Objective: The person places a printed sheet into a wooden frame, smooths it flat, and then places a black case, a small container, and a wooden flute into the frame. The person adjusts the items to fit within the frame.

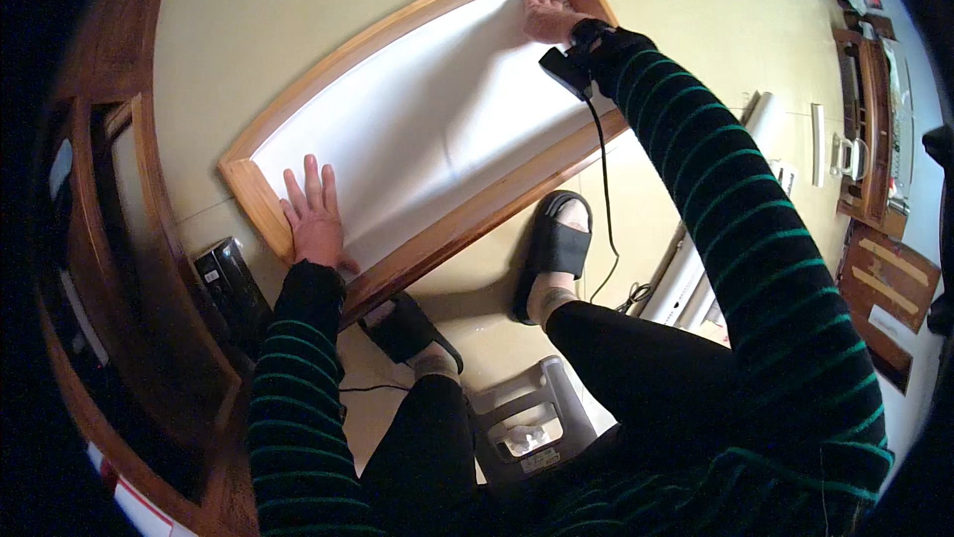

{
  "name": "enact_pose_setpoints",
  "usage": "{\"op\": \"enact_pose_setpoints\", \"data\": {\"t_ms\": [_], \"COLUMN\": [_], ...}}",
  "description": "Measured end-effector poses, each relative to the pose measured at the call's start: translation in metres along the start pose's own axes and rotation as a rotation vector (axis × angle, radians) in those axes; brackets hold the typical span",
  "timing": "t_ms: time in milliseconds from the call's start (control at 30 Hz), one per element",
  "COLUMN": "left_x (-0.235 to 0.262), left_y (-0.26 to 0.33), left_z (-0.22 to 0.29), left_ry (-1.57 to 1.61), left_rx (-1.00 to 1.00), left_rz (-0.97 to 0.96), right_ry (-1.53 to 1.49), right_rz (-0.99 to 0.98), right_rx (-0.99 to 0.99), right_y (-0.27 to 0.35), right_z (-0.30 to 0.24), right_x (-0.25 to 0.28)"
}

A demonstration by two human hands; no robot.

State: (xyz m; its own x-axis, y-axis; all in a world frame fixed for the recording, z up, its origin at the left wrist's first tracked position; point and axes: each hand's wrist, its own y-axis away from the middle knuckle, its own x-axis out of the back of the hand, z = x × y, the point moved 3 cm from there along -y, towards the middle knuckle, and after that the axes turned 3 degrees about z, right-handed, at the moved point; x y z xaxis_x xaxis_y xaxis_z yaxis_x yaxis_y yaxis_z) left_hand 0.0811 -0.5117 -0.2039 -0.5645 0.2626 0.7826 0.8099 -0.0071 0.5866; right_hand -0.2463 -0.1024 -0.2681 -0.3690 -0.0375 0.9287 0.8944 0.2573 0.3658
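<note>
A shallow wooden drawer (467, 201) with a white inner bottom lies slanted on the floor in front of my feet. My left hand (316, 222) rests at its near left end, fingers spread over the white bottom and wrist by the wooden side. At the far right corner, my right hand (550, 16) reaches inside with its fingers stretched toward the end wall. Neither hand grips anything. A black device with a cable (568, 73) is strapped at my right wrist.
My feet in black slippers (558, 239) stand just below the drawer. A grey plastic stool (571, 408) is beneath me. A black box (234, 279) sits beside a dark wooden cabinet (149, 239) on the left. White rolls or tubes (681, 284) lie to the right.
</note>
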Motion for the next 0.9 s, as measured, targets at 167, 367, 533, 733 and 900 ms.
{"op": "enact_pose_setpoints", "data": {"t_ms": [167, 367, 533, 733, 900], "left_x": [0.011, 0.005, 0.012, 0.035, 0.041], "left_y": [0.003, -0.001, 0.007, 0.013, 0.016], "left_z": [0.006, 0.006, 0.004, 0.006, 0.005], "left_ry": [-0.132, -0.111, 0.008, 0.005, 0.024], "left_rx": [-0.008, -0.003, -0.023, -0.016, -0.018], "left_rz": [0.082, 0.081, -0.028, -0.042, -0.015], "right_ry": [1.249, 0.51, 0.403, 0.189, -0.208], "right_rz": [-0.108, -0.235, -0.132, -0.421, -0.152], "right_rx": [0.25, -0.132, -0.272, -0.083, -0.471], "right_y": [-0.013, -0.034, -0.035, 0.009, 0.05], "right_z": [-0.007, -0.068, -0.099, -0.209, -0.283], "right_x": [-0.027, -0.033, -0.028, 0.004, 0.01]}}
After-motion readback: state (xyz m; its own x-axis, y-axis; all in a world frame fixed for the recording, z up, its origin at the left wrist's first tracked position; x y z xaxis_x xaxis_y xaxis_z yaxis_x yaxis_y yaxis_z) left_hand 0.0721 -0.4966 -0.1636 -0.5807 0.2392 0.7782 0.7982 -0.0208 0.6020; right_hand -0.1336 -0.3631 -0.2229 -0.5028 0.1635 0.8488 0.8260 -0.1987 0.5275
